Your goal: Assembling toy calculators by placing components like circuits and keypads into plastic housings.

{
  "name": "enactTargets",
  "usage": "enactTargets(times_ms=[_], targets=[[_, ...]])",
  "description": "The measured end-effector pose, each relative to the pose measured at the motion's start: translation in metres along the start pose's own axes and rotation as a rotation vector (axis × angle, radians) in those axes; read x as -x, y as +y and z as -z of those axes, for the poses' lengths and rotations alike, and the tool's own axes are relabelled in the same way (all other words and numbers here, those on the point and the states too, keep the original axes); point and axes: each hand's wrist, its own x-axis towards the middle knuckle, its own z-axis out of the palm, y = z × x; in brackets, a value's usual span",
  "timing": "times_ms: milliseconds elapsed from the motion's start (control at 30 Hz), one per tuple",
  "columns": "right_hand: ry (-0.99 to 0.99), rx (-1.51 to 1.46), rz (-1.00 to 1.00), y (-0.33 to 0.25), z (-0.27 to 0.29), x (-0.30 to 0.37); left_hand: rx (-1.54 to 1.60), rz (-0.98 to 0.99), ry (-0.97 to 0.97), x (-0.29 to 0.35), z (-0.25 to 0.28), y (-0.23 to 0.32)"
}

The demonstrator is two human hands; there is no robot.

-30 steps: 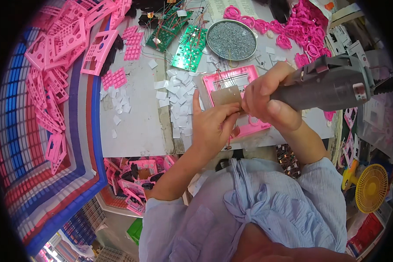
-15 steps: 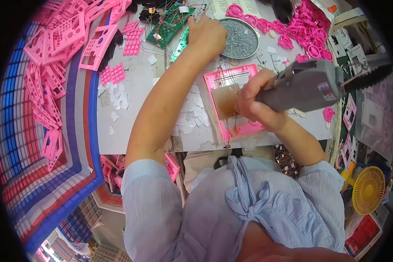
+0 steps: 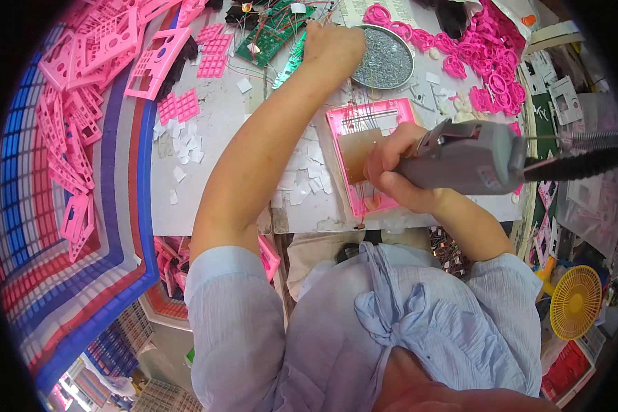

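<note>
My right hand [image 3: 406, 168] is wrapped round a grey electric screwdriver [image 3: 463, 156], held tilted with its rear end to the right. Its tip is hidden by the hand. Under that hand lies a pink plastic housing [image 3: 336, 125] with thin wires and a brown rectangular board [image 3: 353, 156] inside. Farther off, my left hand [image 3: 334, 49] has its fingers curled beside a bright green circuit strip [image 3: 292, 63]; whatever they pinch is hidden. Just right of this hand stands a round metal tin [image 3: 386, 58] full of small grey screws.
A larger green circuit board [image 3: 271, 36] with wires lies at the back. Pink rings [image 3: 491, 62] are heaped at back right, pink panels [image 3: 113, 41] at far left. Pink keypads [image 3: 178, 105] and white paper pieces [image 3: 185, 145] lie left; a yellow fan [image 3: 575, 302] stands lower right.
The view has shifted slightly. My right hand has moved a little nearer and to the left, and the screwdriver's rear end has dropped lower. The left hand stays beside the tin.
</note>
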Motion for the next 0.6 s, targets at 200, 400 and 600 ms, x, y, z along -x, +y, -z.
enactTargets(times_ms=[200,400,600], targets=[[-0.085,0.14,0.053,0.003,0.001,0.0,0.697,0.225,0.251,0.019,0.038,-0.012],[0.026,-0.172,0.141,-0.018,0.005,-0.016,0.769,0.113,0.308,0.14,0.085,0.033],[0.043,-0.392,0.202,-0.024,-0.009,-0.02,1.031,0.197,0.197,0.202,0.091,0.082]])
